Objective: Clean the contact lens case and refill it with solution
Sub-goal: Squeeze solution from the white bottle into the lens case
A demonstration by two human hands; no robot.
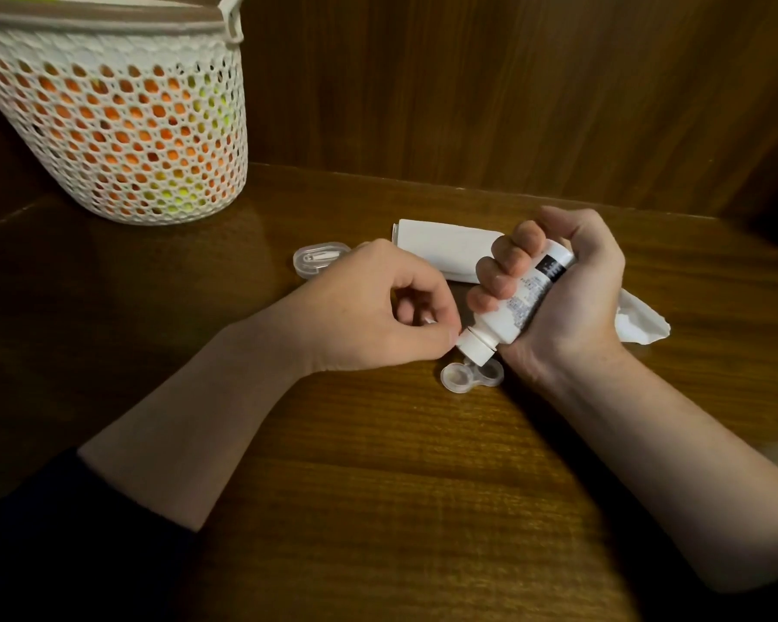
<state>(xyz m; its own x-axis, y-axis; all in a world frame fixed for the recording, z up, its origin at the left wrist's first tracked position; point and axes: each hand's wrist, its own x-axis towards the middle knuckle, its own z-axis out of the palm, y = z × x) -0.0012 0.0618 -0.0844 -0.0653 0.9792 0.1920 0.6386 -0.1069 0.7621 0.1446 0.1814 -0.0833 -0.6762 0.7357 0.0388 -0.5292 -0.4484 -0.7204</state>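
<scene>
A white solution bottle (519,303) is gripped by the right hand (553,298), with the fingers curled round its body. The bottle's long axis is tilted from upper right to lower left, and its white cap (476,347) is pointed down and to the left, just above the contact lens case (470,378). The clear case is lying on the wooden desk (400,487), its long axis running left to right, with its left well uncovered; whether any liquid is in it cannot be told. The cap's edge is touched by the thumb tip of the left hand (378,307), whose fingers are curled. Farther back, a clear oval container (317,259) with a small white tool inside is seen, beside a white roll (441,249). A crumpled tissue (643,323) lies behind the right hand. A white mesh basket (122,123) holding orange and yellow-green contents stands at far left.
</scene>
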